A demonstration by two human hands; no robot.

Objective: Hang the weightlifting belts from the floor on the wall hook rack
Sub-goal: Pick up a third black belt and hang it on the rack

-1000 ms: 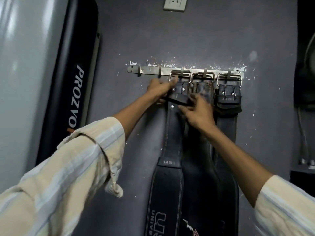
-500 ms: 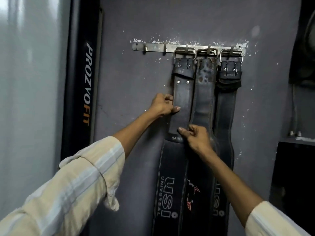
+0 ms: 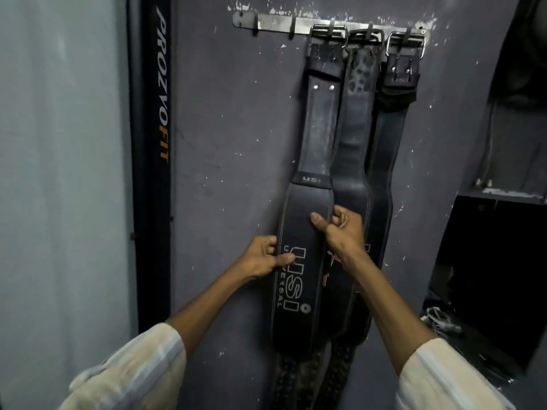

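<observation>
Centrally, wide black leather belt w/ "USI UNIVERSAL" lettering [image 3: 305, 261] hangs from steel hook rack [image 3: 275, 23]; left hand [image 3: 260, 257] pinches its left edge, right hand [image 3: 343, 229] its right edge.

Both hands [image 3: 260, 257] [image 3: 343, 229] forward, fingers curled

The left belt [image 3: 307, 232] reads "USI UNIVERSAL" with a small "USI" tab; the black panel [image 3: 151, 173] reads "PROZVOFIT".

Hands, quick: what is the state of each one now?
Left hand: closed on the left edge of the USI belt.
Right hand: closed on its right edge.
</observation>
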